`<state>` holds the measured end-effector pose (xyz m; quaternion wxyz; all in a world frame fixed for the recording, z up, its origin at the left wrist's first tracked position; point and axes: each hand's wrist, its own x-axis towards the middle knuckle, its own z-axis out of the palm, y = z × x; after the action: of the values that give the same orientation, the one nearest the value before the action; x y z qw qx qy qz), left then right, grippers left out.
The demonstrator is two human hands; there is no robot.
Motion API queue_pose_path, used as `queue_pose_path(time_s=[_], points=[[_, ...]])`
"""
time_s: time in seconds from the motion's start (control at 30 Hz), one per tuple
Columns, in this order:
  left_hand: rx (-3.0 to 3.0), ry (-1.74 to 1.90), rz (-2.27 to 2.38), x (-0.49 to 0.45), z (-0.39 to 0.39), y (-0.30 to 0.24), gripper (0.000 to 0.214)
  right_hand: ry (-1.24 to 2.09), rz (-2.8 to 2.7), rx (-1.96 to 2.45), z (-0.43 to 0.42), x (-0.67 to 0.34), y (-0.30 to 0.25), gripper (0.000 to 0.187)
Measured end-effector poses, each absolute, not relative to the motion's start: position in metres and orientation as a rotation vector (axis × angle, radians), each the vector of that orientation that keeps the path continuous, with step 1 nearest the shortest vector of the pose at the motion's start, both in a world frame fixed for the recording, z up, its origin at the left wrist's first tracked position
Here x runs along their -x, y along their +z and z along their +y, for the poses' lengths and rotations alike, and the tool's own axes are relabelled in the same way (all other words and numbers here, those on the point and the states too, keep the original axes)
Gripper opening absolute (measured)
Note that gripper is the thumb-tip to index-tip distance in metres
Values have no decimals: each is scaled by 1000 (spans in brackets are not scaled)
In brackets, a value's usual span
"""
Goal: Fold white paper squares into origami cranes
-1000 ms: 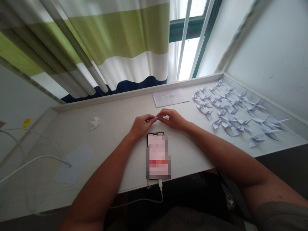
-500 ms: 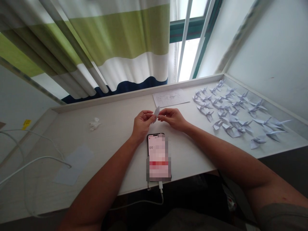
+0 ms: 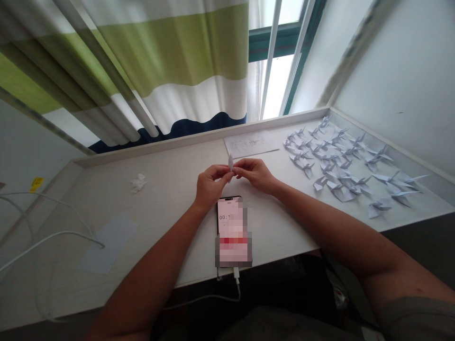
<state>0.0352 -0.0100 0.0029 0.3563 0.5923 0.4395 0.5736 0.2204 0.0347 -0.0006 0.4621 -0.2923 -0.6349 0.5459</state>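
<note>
Between my two hands a small piece of folded white paper (image 3: 231, 162) stands upright, narrow and pointed at the top. My left hand (image 3: 212, 184) pinches it from the left, thumb against its near side. From the right, the fingertips of my right hand (image 3: 256, 174) are closed on its lower part. The fingers hide most of the paper's lower end. Just below the hands a phone (image 3: 231, 208) lies face up on the white table (image 3: 170, 189), its screen partly blurred. Many folded paper cranes (image 3: 341, 189) stand at the right.
A printed sheet (image 3: 249, 143) lies behind my hands. At the left are a crumpled tissue (image 3: 138, 183), white paper sheets (image 3: 108, 246) and white cables (image 3: 64, 233). A charging cable (image 3: 237, 277) hangs from the phone over the front edge. A raised rim (image 3: 159, 148) borders the table's back.
The folded paper has turned from a slant to nearly upright. My right fingertips have moved in closer to my left thumb and now press against the paper.
</note>
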Motion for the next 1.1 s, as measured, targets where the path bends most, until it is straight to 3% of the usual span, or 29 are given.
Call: queue_pose_path(time_s=[1.1], points=[[-1576,1475,1311,-36,-13,5,4,1129,-1541,827,27,-215,1,34]])
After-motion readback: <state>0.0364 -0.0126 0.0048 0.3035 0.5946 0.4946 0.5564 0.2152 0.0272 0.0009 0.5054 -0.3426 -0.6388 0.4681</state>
